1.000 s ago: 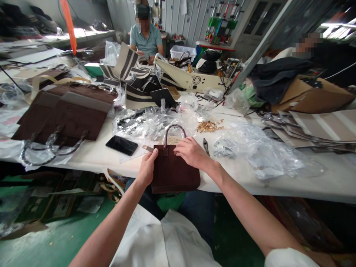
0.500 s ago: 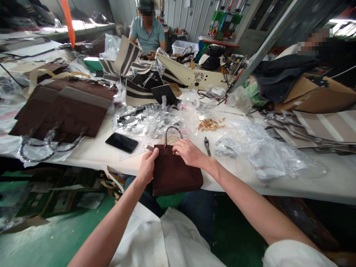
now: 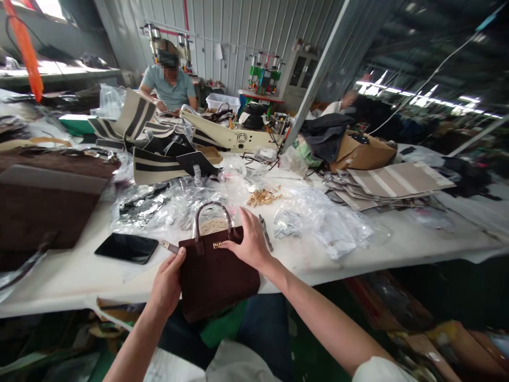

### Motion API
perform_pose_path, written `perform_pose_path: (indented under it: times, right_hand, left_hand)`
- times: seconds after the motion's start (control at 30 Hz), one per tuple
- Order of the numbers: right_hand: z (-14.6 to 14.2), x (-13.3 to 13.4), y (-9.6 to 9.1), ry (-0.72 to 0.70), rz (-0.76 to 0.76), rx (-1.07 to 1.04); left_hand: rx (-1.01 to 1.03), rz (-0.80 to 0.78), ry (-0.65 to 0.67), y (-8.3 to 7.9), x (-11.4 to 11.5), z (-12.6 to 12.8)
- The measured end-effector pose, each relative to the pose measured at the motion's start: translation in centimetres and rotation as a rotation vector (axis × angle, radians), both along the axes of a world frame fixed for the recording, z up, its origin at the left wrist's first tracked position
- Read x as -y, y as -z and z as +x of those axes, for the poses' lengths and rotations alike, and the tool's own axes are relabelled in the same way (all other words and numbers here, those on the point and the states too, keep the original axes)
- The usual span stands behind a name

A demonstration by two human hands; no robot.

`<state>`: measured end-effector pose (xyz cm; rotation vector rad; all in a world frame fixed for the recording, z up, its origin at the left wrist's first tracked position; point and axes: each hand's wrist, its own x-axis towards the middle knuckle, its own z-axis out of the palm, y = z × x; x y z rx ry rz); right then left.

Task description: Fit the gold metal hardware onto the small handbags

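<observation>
My left hand (image 3: 166,281) grips the brown handbag (image 3: 218,284) by its upper left side, thumb on the front face, a strap with a metal plate (image 3: 170,246) sticking out beside it. My right hand (image 3: 250,244) is spread wide, thumb tip at the gold clasp (image 3: 217,245), fingers raised near the top edge. The bag sits at the near edge of the surface (image 3: 119,284), between the black phone (image 3: 126,248) and the pliers (image 3: 265,232), with small gold pieces (image 3: 263,197) beyond.

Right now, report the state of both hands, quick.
Left hand: closed on the brown bag.
Right hand: open, thumb at the gold clasp.
</observation>
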<state>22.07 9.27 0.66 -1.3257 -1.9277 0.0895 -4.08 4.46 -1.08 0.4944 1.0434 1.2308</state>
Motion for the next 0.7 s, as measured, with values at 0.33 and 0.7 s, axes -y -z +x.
perform_pose_path:
  times: [0.33, 0.7]
  right_hand:
    - [-0.3, -1.0, -0.8, -0.150, -0.200, -0.057]
    - [-0.1, -1.0, -1.3, -0.186, -0.202, -0.077]
  left_hand:
    - [-0.099, -0.074, -0.045, 0.2, -0.1, 0.2]
    - [-0.166, -0.134, 0.082, -0.3, 1.4, -0.8]
